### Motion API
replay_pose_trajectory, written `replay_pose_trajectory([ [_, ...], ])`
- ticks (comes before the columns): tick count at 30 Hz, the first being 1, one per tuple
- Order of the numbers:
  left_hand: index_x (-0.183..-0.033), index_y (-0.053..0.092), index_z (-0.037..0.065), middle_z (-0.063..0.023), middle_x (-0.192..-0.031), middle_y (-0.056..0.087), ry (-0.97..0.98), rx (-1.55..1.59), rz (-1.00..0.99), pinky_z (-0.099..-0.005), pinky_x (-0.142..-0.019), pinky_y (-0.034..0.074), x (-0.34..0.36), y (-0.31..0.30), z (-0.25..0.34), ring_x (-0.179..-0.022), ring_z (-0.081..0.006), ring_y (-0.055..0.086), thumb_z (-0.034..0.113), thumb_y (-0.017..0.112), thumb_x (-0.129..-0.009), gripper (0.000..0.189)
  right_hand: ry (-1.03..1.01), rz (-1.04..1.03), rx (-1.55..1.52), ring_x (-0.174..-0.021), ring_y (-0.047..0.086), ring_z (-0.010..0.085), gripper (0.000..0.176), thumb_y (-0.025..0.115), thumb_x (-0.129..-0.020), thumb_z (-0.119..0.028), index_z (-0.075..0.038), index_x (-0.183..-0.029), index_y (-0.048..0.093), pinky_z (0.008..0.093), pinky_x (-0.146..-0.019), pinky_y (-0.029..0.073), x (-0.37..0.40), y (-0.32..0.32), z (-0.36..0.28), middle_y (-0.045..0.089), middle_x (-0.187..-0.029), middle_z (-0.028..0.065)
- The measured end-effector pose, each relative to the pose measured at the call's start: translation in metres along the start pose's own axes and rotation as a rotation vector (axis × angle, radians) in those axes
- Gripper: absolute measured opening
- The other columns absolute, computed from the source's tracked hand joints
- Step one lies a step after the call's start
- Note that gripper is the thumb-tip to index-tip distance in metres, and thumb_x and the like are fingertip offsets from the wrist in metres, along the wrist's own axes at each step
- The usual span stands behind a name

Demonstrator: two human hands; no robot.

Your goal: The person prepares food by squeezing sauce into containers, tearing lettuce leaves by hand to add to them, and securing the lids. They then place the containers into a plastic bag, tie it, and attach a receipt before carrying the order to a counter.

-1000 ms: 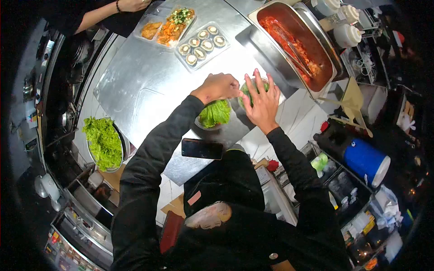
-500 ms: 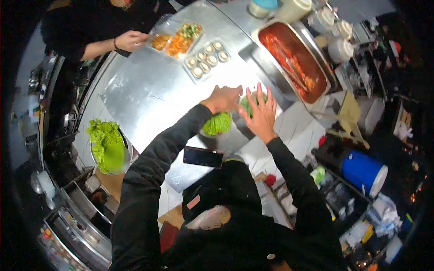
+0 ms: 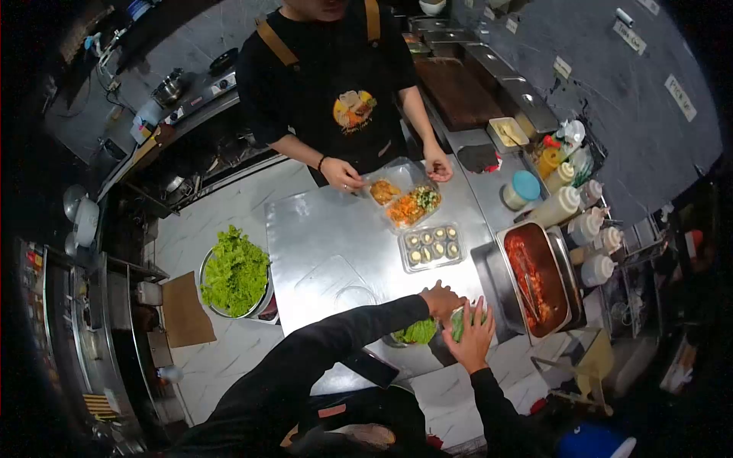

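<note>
My left hand [image 3: 441,301] reaches over the front right of the steel table, its fingers partly bent toward a small bowl of green leaves [image 3: 457,325]. Spread across that bowl's right side are the fingers of my right hand [image 3: 472,336]. Whether either hand presses on its rim is hard to see. Just left, partly under my left wrist, sits a second bowl of shredded lettuce [image 3: 417,332]. A dark phone [image 3: 371,367] lies near the table's front edge, below my left forearm.
Across the steel table [image 3: 305,229], a person in a black apron touches a clear tray of food [image 3: 408,204]. Nearby are a tray of small rolls [image 3: 431,247], a steel pan of red food with tongs [image 3: 534,282], sauce bottles [image 3: 561,204] and a lettuce bowl [image 3: 235,272].
The view has tilted up, bringing the other person's torso and both their hands into sight. My hands stay by the same bowl, my right hand now lower beside it.
</note>
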State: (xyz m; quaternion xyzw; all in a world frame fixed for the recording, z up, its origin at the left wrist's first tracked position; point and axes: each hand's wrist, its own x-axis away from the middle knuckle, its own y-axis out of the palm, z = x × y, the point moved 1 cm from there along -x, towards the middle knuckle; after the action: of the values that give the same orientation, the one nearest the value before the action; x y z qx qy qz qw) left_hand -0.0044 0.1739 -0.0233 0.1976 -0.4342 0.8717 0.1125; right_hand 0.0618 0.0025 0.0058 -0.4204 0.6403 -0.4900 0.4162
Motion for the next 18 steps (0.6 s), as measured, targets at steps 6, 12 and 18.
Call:
replay_pose_trajectory([
  [6,-0.152,0.025,0.018,-0.0148,-0.134,0.054,0.039,0.045,0.079,-0.0592,-0.099,0.032,0.019,0.0,0.006,-0.122,-0.0413,0.049,0.049,0.076,-0.07,0.102,-0.037,-0.091,-0.179,-0.139,0.026,0.0454,0.091,0.069,-0.079,-0.048,-0.003,-0.149,0.031,0.0541,-0.109,0.025,-0.003,-0.014,0.012,0.026,-0.153,0.0245],
  [12,-0.154,0.021,0.025,-0.0055,-0.15,0.04,0.117,-0.18,0.178,-0.0573,-0.092,0.038,0.025,0.001,0.019,-0.12,-0.0413,0.05,0.06,0.065,-0.072,0.1,0.062,0.0,-0.3,-0.141,0.027,0.042,0.086,0.06,-0.086,-0.051,-0.001,-0.148,0.032,0.0524,-0.109,0.026,0.007,0.007,0.029,0.029,-0.153,0.0234],
  [18,-0.153,0.024,0.028,0.005,-0.155,0.035,0.194,-0.133,0.233,-0.0526,-0.088,0.04,0.022,-0.001,0.016,-0.123,-0.0362,0.049,0.043,0.073,-0.07,0.098,0.067,0.117,-0.436,-0.14,0.031,0.0417,0.077,0.061,-0.086,-0.04,0.001,-0.146,0.036,0.05,-0.111,0.027,0.009,0.012,0.031,0.034,-0.151,0.0225],
])
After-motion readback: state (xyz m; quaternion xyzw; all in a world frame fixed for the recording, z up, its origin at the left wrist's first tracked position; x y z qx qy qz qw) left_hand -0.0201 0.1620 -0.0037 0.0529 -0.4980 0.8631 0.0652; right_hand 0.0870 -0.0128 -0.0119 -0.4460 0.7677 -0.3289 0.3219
